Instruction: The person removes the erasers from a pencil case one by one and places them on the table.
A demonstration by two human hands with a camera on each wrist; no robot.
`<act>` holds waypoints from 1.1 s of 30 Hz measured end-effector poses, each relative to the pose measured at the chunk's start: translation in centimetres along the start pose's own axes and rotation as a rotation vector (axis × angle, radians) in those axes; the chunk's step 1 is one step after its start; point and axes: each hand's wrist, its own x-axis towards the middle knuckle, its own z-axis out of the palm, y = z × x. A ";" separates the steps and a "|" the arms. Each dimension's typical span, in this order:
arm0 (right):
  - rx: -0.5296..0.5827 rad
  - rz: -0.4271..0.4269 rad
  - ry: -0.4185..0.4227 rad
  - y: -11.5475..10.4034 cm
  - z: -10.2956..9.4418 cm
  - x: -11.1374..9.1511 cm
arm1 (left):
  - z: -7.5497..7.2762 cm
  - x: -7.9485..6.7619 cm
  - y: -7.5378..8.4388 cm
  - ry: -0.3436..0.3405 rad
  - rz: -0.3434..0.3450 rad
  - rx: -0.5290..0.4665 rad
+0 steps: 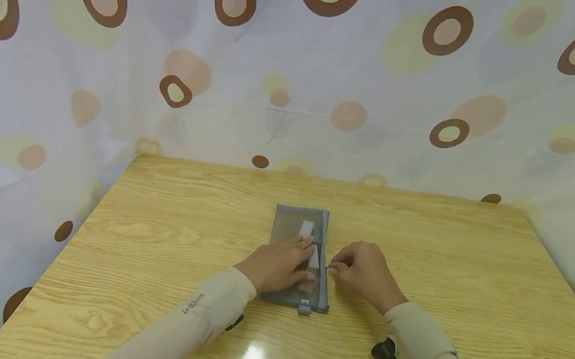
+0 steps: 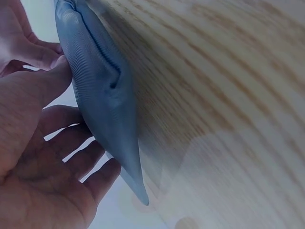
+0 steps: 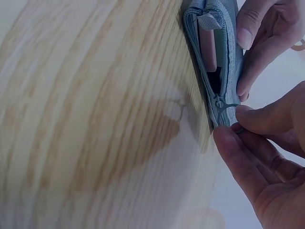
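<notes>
- Backdrop (image 1: pixel 306 74): lt. w/ brown/tan spots, behind & at sides.
- Tbl (image 1: pixel 182 219): wood-grain top.
- Pouch (image 1: pixel 288 224): gray mesh, on tbl approx. ctr, betw. hands; zip edge twd R hand (image 1: pixel 366 273), part. unzipped.
- L hand (image 1: pixel 281 263): fingers spread, nearly straight, resting on pouch.
- R hand: thumb + index pinching zip pull (image 3: pixel 228 108).
- Pale items (image 1: pixel 306 228): in pouch, by L fingers.
- Zip pull: thin loop at slider.
</notes>
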 end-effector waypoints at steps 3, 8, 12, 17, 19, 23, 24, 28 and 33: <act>-0.007 0.011 0.009 0.0 0.1 0.1 | 0.0 0.0 0.0 0.001 0.004 0.014; -0.011 0.024 0.014 0.3 0.2 0.5 | 0.0 0.0 0.0 0.006 0.009 0.024; -0.019 0.027 0.010 0.4 0.2 0.8 | 0.0 0.0 0.1 0.006 0.006 0.026; -0.022 0.025 0.015 0.5 0.3 1.1 | 0.1 0.1 0.1 0.000 0.001 0.038; -0.026 0.024 0.024 0.6 0.4 1.2 | 0.1 0.1 0.1 -0.003 -0.001 0.037; -0.033 0.031 0.040 0.8 0.5 1.5 | 0.1 0.0 0.1 -0.006 -0.003 0.031; -0.034 0.038 0.042 0.8 0.5 1.6 | 0.1 0.0 0.1 -0.005 -0.003 0.029; -0.031 0.052 0.043 0.8 0.6 1.9 | 0.2 0.0 0.1 -0.007 -0.003 0.026; -0.019 0.068 0.065 0.8 0.6 2.1 | 0.2 0.1 0.0 -0.006 0.002 0.031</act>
